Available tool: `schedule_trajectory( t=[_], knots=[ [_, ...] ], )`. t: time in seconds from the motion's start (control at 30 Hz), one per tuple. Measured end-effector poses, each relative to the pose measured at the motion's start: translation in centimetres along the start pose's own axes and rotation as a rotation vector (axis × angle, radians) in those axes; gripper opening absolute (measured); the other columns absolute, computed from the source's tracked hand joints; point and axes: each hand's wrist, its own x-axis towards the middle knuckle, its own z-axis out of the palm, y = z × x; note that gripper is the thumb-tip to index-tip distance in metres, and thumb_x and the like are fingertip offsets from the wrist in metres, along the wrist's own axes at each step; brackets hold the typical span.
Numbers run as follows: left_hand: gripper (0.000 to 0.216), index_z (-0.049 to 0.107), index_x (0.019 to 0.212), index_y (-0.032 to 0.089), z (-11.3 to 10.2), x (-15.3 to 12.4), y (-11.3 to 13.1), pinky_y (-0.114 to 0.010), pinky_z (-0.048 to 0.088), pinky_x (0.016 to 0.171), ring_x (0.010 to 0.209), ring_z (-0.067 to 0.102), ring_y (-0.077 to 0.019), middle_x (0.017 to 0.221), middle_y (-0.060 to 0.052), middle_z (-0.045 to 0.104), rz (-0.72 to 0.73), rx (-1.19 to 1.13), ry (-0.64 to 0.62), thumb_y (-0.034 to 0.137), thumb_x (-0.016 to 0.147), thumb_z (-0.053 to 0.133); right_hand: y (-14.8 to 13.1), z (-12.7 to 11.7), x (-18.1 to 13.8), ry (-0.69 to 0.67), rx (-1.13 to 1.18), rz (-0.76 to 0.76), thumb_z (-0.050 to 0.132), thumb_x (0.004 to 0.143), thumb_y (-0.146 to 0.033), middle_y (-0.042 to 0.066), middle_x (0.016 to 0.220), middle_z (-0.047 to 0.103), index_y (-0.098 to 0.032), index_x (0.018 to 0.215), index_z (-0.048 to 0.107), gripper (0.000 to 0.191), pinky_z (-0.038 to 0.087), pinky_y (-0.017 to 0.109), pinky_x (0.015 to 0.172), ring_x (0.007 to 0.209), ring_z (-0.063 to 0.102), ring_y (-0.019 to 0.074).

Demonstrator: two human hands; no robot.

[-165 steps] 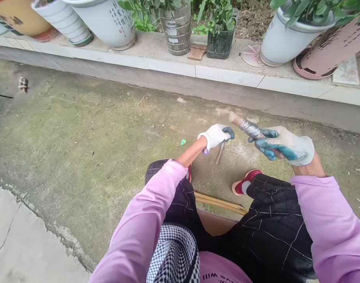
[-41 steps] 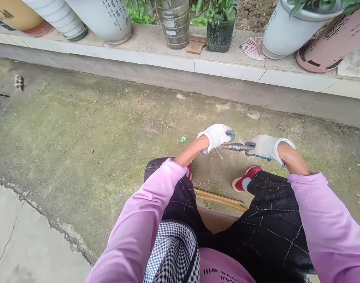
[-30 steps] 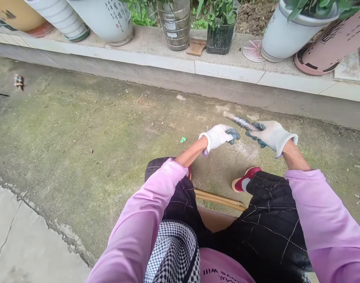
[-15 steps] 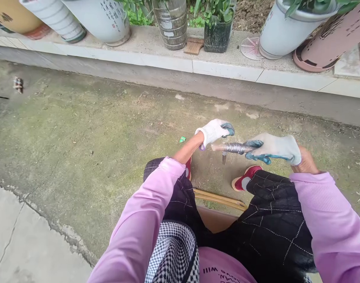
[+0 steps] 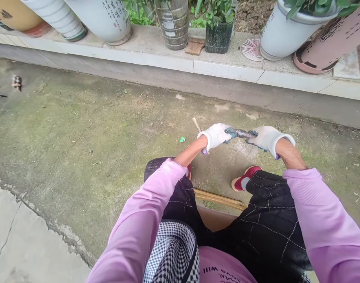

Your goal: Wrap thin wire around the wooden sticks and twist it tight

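Note:
Both my hands wear white knit gloves with blue-green coated fingers. Between them, above the ground, is a stick wrapped in shiny wire-like material (image 5: 242, 134). My left hand (image 5: 219, 135) is closed around its left part, and my right hand (image 5: 264, 138) grips its right part. A pale wooden end (image 5: 195, 124) juts out behind my left wrist; whether it belongs to the same stick is hidden by the glove.
Potted plants, including a white pot (image 5: 292, 29) and a black pot (image 5: 218, 37), line a tiled ledge (image 5: 227, 71) ahead. A green scrap (image 5: 182, 139) lies on the mossy ground. Thin wooden strips (image 5: 219, 198) lie between my legs.
My left hand, which was apart from the wrapped stick, now grips its left part. My right hand has turned and shifted slightly up and left. The pale wooden end now shows behind the left wrist.

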Motion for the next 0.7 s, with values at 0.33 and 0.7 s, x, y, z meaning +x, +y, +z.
schedule_trajectory(
  t=[0.33, 0.7],
  knots=[
    [0.02, 0.086, 0.1, 0.009, 0.9, 0.1, -0.3, -0.027, 0.062, 0.086, 0.072, 0.068, -0.0091, 0.083, -0.006, 0.08, -0.047, -0.566, -0.043, 0.005, 0.089, 0.07, -1.8, -1.4, -3.7, 0.039, 0.853, -0.041, 0.102, 0.073, -0.051, -0.002, 0.067, 0.059, -0.019, 0.097, 0.074, 0.05, 0.043, 0.023, 0.041, 0.051, 0.05, 0.0104],
    [0.024, 0.086, 0.101, 0.01, -1.1, 1.4, -1.4, -0.026, 0.058, 0.096, 0.092, 0.07, -0.0169, 0.099, -0.005, 0.083, 0.032, -0.027, -0.026, 0.015, 0.088, 0.066, 0.4, -1.7, -5.0, -0.384, 0.533, -0.151, 0.101, 0.061, -0.055, 0.0, 0.059, 0.063, -0.017, 0.093, 0.084, 0.053, 0.044, 0.026, 0.042, 0.045, 0.054, 0.0131]
  ],
)
